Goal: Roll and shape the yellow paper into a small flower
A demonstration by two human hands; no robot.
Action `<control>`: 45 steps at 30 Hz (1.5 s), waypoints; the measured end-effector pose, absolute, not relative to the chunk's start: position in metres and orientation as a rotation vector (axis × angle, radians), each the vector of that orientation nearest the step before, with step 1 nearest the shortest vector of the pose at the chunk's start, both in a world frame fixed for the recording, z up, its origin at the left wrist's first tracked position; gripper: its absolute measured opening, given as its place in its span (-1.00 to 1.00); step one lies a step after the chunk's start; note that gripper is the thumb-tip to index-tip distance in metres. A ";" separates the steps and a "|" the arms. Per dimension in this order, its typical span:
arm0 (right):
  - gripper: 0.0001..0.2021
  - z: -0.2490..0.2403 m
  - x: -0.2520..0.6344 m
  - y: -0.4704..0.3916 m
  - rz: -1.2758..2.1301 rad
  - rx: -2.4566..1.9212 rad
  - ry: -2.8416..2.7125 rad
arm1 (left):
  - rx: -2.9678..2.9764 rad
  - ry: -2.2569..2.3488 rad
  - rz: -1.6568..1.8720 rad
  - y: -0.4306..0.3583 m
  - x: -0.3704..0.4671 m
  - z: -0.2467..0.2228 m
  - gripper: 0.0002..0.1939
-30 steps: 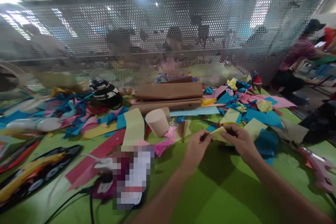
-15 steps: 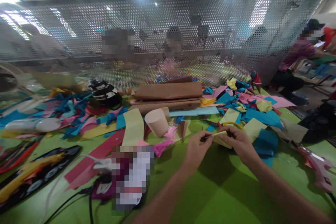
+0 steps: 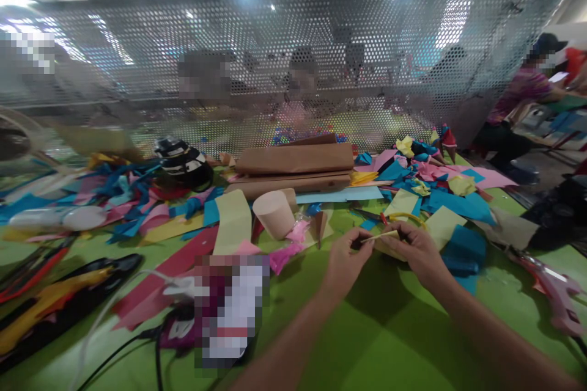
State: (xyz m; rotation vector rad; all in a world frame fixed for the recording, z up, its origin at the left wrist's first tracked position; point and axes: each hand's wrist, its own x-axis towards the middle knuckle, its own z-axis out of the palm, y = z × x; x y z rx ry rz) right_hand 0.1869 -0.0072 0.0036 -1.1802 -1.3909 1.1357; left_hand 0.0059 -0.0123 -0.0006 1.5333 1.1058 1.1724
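Between both hands, a little above the green table [image 3: 362,342], is a small piece of pale yellow paper [image 3: 389,245]. My left hand [image 3: 347,259] pinches its left end between thumb and fingers. My right hand [image 3: 419,250] is closed on its right end, with the fingertips partly behind the paper. The paper looks folded or bent, its upper edge turned toward me. Just beyond the hands lie scissors [image 3: 406,217] with yellow handles, partly covered by my right hand. A pale yellow sheet [image 3: 444,226] and a blue sheet [image 3: 464,250] lie right of my right hand.
A pink glue gun [image 3: 557,293] lies at the right. Brown paper rolls [image 3: 293,160] rest against the perforated metal screen [image 3: 257,30]. Left are a cream paper roll [image 3: 274,214], a purple power strip [image 3: 181,327] with cables, and coloured scraps [image 3: 123,189]. A person [image 3: 518,95] sits far right.
The yellow paper has tilted slightly between my fingers, showing more of its upper edge. Both hands keep nearly the same place and grip.
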 end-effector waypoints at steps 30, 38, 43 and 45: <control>-0.72 0.006 0.184 -0.015 1.132 -1.153 -1.432 | 1.433 1.050 1.163 -0.013 0.009 0.001 -0.90; -0.75 0.005 0.183 -0.013 1.081 -1.088 -1.424 | 1.291 1.006 1.148 -0.009 0.007 -0.003 -0.76; -0.80 0.006 0.184 -0.013 1.038 -1.089 -1.504 | 1.178 0.976 1.180 -0.007 0.005 -0.002 -0.70; -0.79 0.007 0.183 -0.015 1.039 -1.089 -1.519 | 1.163 0.956 1.190 -0.006 0.004 0.000 -0.71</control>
